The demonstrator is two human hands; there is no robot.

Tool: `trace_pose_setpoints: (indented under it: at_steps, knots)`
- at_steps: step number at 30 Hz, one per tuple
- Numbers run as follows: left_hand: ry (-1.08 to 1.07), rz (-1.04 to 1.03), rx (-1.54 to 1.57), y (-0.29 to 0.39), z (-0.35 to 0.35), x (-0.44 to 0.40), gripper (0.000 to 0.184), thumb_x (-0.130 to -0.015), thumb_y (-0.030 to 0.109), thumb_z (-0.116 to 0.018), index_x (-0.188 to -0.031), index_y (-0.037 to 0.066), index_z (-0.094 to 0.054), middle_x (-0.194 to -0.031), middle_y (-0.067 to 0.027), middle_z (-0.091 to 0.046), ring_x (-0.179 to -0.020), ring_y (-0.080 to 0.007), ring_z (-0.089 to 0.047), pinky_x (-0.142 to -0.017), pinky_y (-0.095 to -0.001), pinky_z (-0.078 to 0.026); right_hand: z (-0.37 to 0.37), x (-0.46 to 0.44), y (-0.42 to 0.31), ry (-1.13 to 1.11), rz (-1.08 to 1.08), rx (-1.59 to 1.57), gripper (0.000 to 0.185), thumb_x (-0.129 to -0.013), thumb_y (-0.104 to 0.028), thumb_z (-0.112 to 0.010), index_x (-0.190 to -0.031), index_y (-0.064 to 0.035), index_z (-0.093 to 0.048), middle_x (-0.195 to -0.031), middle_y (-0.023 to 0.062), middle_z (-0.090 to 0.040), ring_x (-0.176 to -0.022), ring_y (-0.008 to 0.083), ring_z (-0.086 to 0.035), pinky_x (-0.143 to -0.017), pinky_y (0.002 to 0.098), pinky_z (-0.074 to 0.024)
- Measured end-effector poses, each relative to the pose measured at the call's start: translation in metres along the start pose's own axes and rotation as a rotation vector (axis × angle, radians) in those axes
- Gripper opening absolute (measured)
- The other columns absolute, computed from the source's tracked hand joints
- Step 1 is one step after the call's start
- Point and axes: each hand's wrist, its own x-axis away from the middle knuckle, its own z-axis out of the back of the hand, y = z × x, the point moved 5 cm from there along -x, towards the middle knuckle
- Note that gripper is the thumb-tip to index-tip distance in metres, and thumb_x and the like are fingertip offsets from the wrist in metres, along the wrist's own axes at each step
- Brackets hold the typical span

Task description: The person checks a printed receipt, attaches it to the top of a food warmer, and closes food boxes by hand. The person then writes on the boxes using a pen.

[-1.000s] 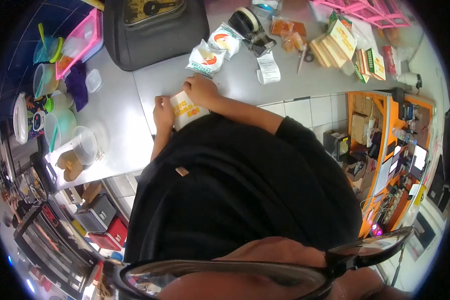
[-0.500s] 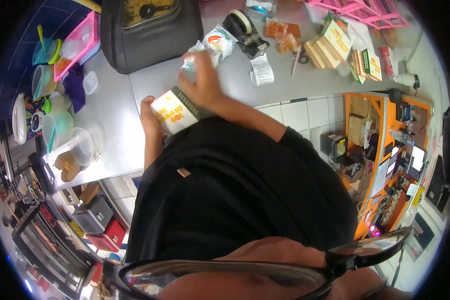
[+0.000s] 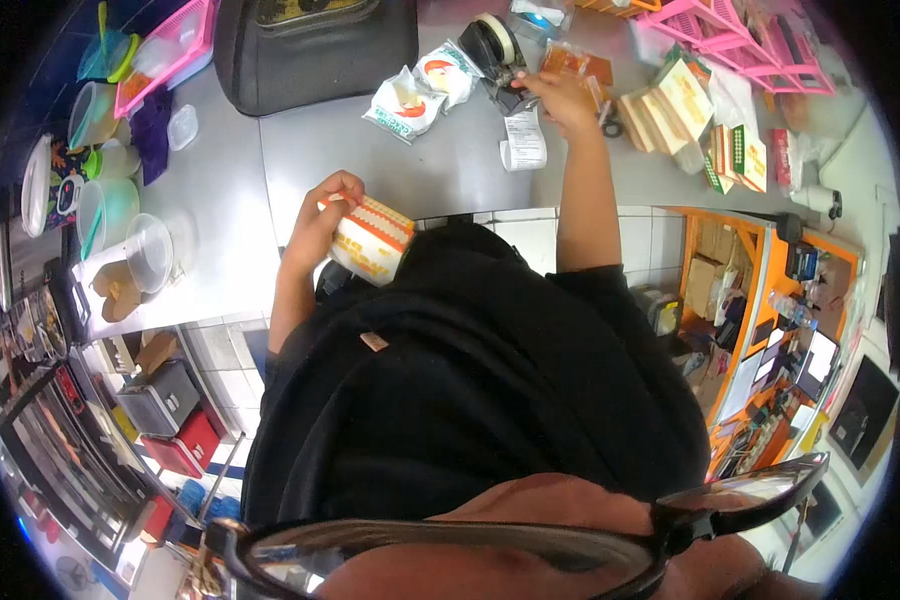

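My left hand grips a small white food box with orange and yellow print, its closed flap side turned up, close to my body. Out over the table, my right hand has its fingertips at the cutter end of a black tape dispenser. Thumb and index finger come together there; any tape between them is too small to make out. Two white printed paper packets lie left of the dispenser. A paper receipt rests just below it.
A black padded bag stands at the back. Folded boxes, more boxes and pink baskets are on the right. Plastic tubs and a pink tray crowd the left. Sauce packets lie behind my right hand.
My right hand has left the box and the packets and moved right to the tape dispenser. The box in my left hand has been turned, showing its orange-edged side.
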Motion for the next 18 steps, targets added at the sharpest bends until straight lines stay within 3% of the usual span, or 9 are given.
trace_pose_setpoints:
  at_steps: [3,4,6,7,9,10,12,13,18]
  knots:
    - [-0.042,-0.01,-0.039,0.0,-0.01,0.001,0.009,-0.08,0.012,-0.048,-0.085,0.006,-0.052,-0.083,-0.0005,-0.052,-0.079,-0.0092,-0.048,-0.072,-0.0219,-0.038,-0.002,-0.013,0.027,-0.146,0.063,-0.264,0.031,-0.09,-0.037,-0.066,-0.101,-0.0089,-0.072,-0.107,0.0098,-0.065,-0.105,0.0181,-0.056,-0.086,0.0444,-0.0467]
    - [-0.058,0.004,-0.029,0.0,-0.012,0.001,0.009,-0.079,0.012,-0.048,-0.085,0.006,-0.052,-0.084,-0.001,-0.052,-0.081,-0.0097,-0.049,-0.074,-0.0223,-0.038,-0.001,-0.014,0.041,-0.149,0.067,-0.264,0.031,-0.09,-0.037,-0.066,-0.101,-0.0089,-0.072,-0.107,0.0098,-0.065,-0.105,0.0181,-0.056,-0.086,0.0444,-0.0467]
    - [-0.06,-0.031,-0.052,-0.005,-0.012,0.0,0.009,-0.079,0.012,-0.049,-0.085,0.006,-0.052,-0.085,-0.0016,-0.053,-0.082,-0.0104,-0.049,-0.076,-0.023,-0.038,-0.001,-0.009,0.057,-0.354,0.238,-0.788,0.02,-0.088,-0.025,-0.069,-0.098,-0.0076,-0.072,-0.103,0.0065,-0.063,-0.101,0.0143,-0.055,-0.088,0.0404,-0.045]
    - [-0.066,-0.064,-0.073,-0.005,-0.013,-0.001,0.009,-0.078,0.012,-0.05,-0.084,0.006,-0.052,-0.085,-0.0022,-0.054,-0.084,-0.0112,-0.05,-0.078,-0.0236,-0.039,0.0,-0.007,0.064,-0.361,0.24,-0.784,0.02,-0.088,-0.025,-0.069,-0.098,-0.0076,-0.072,-0.103,0.0065,-0.063,-0.101,0.0143,-0.055,-0.088,0.0404,-0.045]
    - [-0.077,-0.066,-0.043,-0.004,-0.017,0.0,0.009,-0.078,0.012,-0.05,-0.084,0.006,-0.052,-0.086,-0.0027,-0.054,-0.085,-0.0117,-0.05,-0.079,-0.0241,-0.039,0.009,0.004,0.069,-0.133,0.422,-0.312,0.018,-0.082,-0.02,-0.074,-0.089,-0.0042,-0.073,-0.098,0.0065,-0.062,-0.098,0.0154,-0.057,-0.089,0.0373,-0.045]
    - [-0.094,-0.07,-0.017,-0.003,-0.02,0.0,0.008,-0.077,0.012,-0.051,-0.083,0.006,-0.052,-0.086,-0.0032,-0.055,-0.086,-0.0123,-0.051,-0.081,-0.0246,-0.039,0.009,0.007,0.067,-0.139,0.422,-0.312,0.018,-0.082,-0.02,-0.074,-0.089,-0.0042,-0.073,-0.098,0.0065,-0.062,-0.098,0.0154,-0.057,-0.089,0.0373,-0.045]
    - [-0.081,-0.076,-0.016,-0.004,-0.023,0.002,0.008,-0.077,0.012,-0.051,-0.083,0.006,-0.051,-0.086,-0.0033,-0.055,-0.086,-0.0125,-0.051,-0.081,-0.025,-0.039,0.014,0.014,0.046,0.136,0.535,0.536,0.022,-0.087,-0.017,-0.069,-0.093,0.004,-0.067,-0.101,0.0072,-0.062,-0.092,0.0159,-0.062,-0.083,0.0272,-0.0494]
    - [-0.074,-0.086,-0.017,-0.004,-0.024,0.001,0.008,-0.076,0.012,-0.052,-0.082,0.006,-0.051,-0.087,-0.0034,-0.056,-0.086,-0.0126,-0.051,-0.081,-0.0253,-0.039,0.015,0.017,0.036,0.134,0.542,0.533,0.022,-0.087,-0.017,-0.069,-0.093,0.004,-0.067,-0.101,0.0072,-0.062,-0.092,0.0159,-0.062,-0.083,0.0272,-0.0494]
    - [-0.121,-0.137,0.037,-0.003,-0.03,0.002,0.009,-0.075,0.007,-0.053,-0.083,0.007,-0.048,-0.086,-0.0031,-0.055,-0.087,-0.0126,-0.051,-0.08,-0.0261,-0.04,-0.028,0.048,-0.027,-0.495,0.528,0.299,0.02,-0.087,-0.02,-0.068,-0.091,-0.0005,-0.069,-0.084,0.0027,-0.068,-0.079,0.0087,-0.06,-0.069,0.0236,-0.0464]
